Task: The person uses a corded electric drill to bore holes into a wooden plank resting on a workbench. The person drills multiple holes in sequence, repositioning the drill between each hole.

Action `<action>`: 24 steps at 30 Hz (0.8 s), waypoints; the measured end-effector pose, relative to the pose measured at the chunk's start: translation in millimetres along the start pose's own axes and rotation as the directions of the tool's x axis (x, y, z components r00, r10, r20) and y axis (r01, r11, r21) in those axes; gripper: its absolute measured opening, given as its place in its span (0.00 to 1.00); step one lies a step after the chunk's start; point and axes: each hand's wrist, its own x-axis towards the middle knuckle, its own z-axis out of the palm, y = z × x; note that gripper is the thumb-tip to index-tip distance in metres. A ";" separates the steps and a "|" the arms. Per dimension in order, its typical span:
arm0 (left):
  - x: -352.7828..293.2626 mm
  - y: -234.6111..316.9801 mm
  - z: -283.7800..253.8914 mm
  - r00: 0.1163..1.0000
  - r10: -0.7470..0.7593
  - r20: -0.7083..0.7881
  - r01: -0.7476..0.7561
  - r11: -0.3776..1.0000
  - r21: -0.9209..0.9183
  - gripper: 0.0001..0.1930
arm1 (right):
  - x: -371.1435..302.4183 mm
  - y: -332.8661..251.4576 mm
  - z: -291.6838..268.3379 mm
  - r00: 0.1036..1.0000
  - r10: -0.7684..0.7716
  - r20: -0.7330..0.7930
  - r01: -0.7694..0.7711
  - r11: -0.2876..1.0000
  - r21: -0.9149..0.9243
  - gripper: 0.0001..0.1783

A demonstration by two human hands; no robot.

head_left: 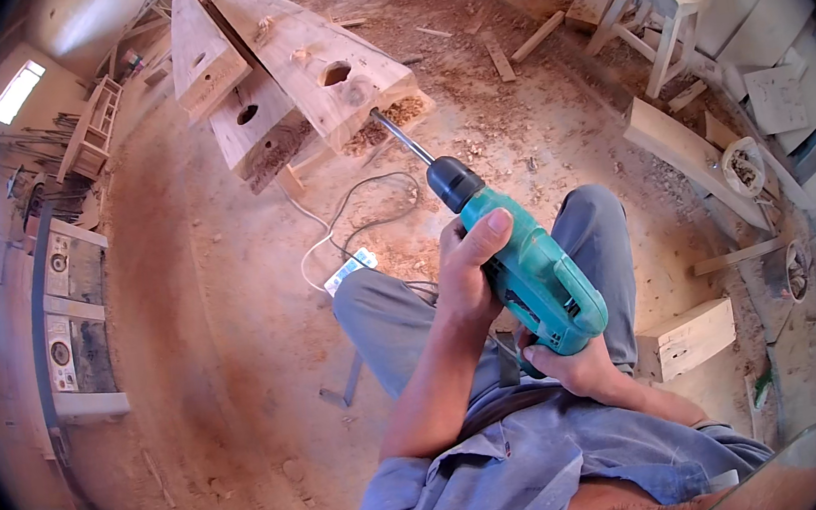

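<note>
A teal power drill (542,265) with a black chuck (455,184) points away from me. My left hand (469,263) is closed round its front body, just behind the chuck, thumb on top. My right hand (579,364) grips the drill at the rear, where the handle is mostly hidden beneath it. The long metal bit (403,137) meets the near end of a thick wooden beam (300,61), at the end's upper left; whether its tip is inside the wood I cannot tell. A large round hole opens in the beam's top. Shavings cling to the end face.
Two more holed beams (205,64) lie beside it on the left. A cable (329,226) runs to a power strip (350,271) by my left knee. A hammer-like tool (343,388) lies on the dusty floor. Wood blocks (687,339), a stool (670,34) and a bucket (743,166) are right.
</note>
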 end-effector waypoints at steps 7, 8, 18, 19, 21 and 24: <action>-2.3 8.9 -1.8 1.000 0.005 0.008 -0.005 1.000 0.007 0.32 | 1.4 -7.3 13.1 1.000 0.019 -0.016 -0.019 1.000 -0.010 0.12; -1.3 10.2 -2.7 1.000 0.007 0.009 -0.007 1.000 0.016 0.32 | 2.2 -7.2 14.3 0.999 0.029 -0.017 -0.029 1.000 0.006 0.12; 12.9 22.2 -20.8 0.999 0.018 0.038 -0.019 1.000 0.008 0.33 | 20.6 -9.9 33.4 0.996 -0.049 -0.081 0.046 0.998 -0.043 0.13; 10.9 20.0 -20.4 0.999 0.024 0.047 -0.025 1.000 0.015 0.33 | 20.4 -7.3 32.2 0.994 -0.063 -0.089 0.057 0.996 -0.067 0.14; 4.8 14.1 -18.5 0.997 0.036 0.065 -0.038 0.999 0.029 0.32 | 16.4 -6.8 33.3 0.992 -0.064 -0.105 0.058 0.997 -0.060 0.14; 17.7 22.6 -24.6 0.994 -0.005 0.108 0.010 0.999 -0.046 0.33 | 14.8 -5.2 32.7 0.991 -0.050 -0.126 0.045 0.998 -0.045 0.16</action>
